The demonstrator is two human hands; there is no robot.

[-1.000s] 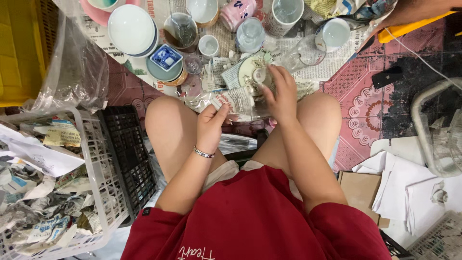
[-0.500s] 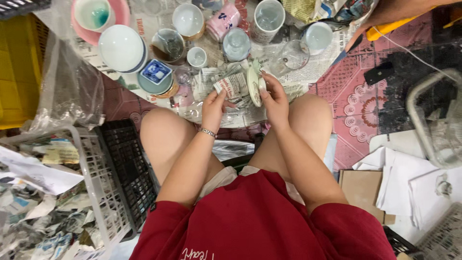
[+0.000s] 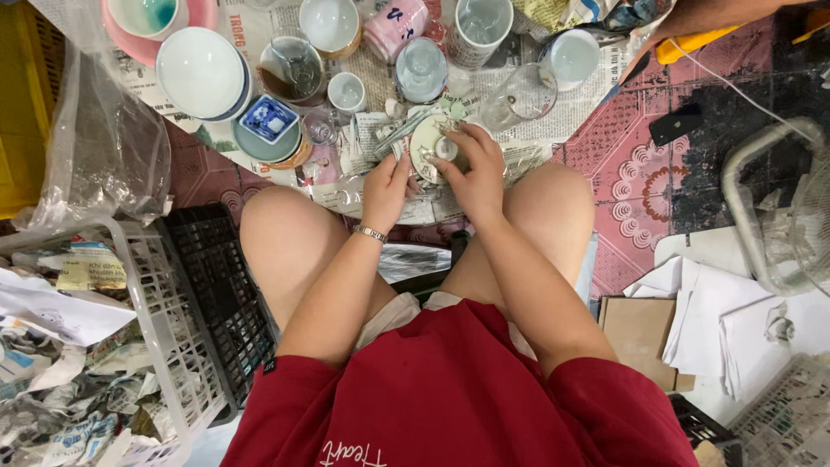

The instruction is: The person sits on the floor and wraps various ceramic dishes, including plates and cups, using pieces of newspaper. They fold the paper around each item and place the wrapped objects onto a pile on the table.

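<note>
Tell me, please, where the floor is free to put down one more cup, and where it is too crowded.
Free: the patterned red mat between the right knee and the small black object. Some newspaper shows bare beside the clear drinking glass. Crowded: everything beyond both hands, from the white bowl to the pink mug. The white plastic basket holds crumpled paper.

Floor with patterned mat, newspaper sheets and crockery spread on it.

Pink patterned floor mat [image 3: 635, 186] at right centre; newspaper [image 3: 380, 82] across top centre carries a white bowl [image 3: 201, 72], blue-and-white square dish [image 3: 268, 119], small white cup [image 3: 347, 92], 2 clear glasses [image 3: 421, 69] [image 3: 517, 97]. White plastic basket [image 3: 164, 337] lower left, black crate [image 3: 216, 285] beside it, cardboard piece [image 3: 638, 333] and white paper [image 3: 705, 316] lower right.
</note>
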